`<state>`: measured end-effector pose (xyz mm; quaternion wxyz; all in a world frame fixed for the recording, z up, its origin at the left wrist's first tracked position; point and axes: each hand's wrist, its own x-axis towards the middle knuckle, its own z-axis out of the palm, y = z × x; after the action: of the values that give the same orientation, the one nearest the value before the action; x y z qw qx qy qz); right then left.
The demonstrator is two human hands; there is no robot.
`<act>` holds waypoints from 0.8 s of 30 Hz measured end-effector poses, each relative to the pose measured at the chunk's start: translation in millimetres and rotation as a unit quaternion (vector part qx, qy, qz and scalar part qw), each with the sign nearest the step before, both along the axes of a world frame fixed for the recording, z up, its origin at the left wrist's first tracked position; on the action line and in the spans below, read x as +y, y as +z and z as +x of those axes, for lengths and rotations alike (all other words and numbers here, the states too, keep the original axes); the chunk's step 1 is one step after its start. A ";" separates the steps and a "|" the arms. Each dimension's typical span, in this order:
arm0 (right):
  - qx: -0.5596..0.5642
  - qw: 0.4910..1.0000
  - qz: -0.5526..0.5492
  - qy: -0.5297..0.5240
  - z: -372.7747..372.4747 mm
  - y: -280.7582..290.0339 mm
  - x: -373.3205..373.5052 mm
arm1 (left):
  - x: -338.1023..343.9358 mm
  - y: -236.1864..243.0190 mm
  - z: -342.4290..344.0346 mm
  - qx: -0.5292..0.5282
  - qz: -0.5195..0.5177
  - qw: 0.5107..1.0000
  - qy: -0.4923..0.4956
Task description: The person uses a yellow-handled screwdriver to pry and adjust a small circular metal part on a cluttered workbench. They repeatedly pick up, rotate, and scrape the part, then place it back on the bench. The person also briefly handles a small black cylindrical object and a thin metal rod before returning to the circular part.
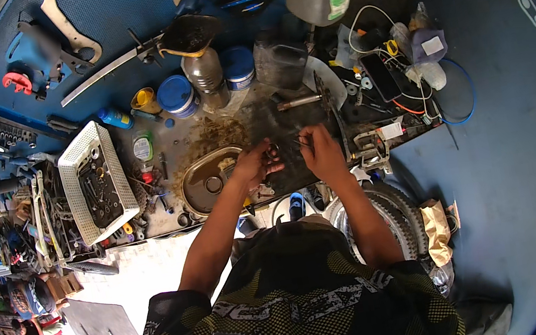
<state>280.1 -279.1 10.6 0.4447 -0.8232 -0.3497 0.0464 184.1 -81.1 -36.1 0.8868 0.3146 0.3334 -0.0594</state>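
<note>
Above the dark, stained workbench (172,137) my two hands are close together. My left hand (253,165) is over the right end of an oval metal tray (192,167), its fingers curled around a small dark part I cannot make out. A short gap to the right, my right hand (323,150) has thumb and fingers pinched together on something thin and dark, too small to name. Inside the tray, which holds dark liquid, lies a round ring (213,185). Beyond my right hand a metal shaft (298,101) points left from a dark upright plate.
A white basket (89,227) of tools stands left. Blue-lidded tubs (176,94), a bottle (206,79) with a funnel (191,36) and a dark jug (280,60) line the back. Right are a phone (381,78), cables and a vise (370,146); bicycle wheels (398,217) stand below.
</note>
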 end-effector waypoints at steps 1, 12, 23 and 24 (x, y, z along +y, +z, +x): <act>-0.001 1.000 -0.008 0.016 7.4 0.9 -2.0 | 2.8 -2.3 -0.5 -0.027 -0.007 0.999 -0.016; 0.019 0.978 -0.205 0.021 34.5 -22.2 0.5 | -5.4 -3.4 12.9 -0.010 0.199 0.979 -0.038; 0.028 0.952 -0.306 0.010 37.9 -25.3 3.6 | -17.6 -2.9 13.0 -0.026 0.226 0.971 -0.073; 0.034 0.954 -0.299 0.002 36.1 -24.4 3.4 | -16.7 -0.5 9.6 -0.018 0.224 0.972 -0.066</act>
<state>316.2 -275.7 -13.9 0.1900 -0.9158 -0.3061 0.1774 193.7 -97.8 -36.6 0.7938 0.5274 0.3006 -0.0358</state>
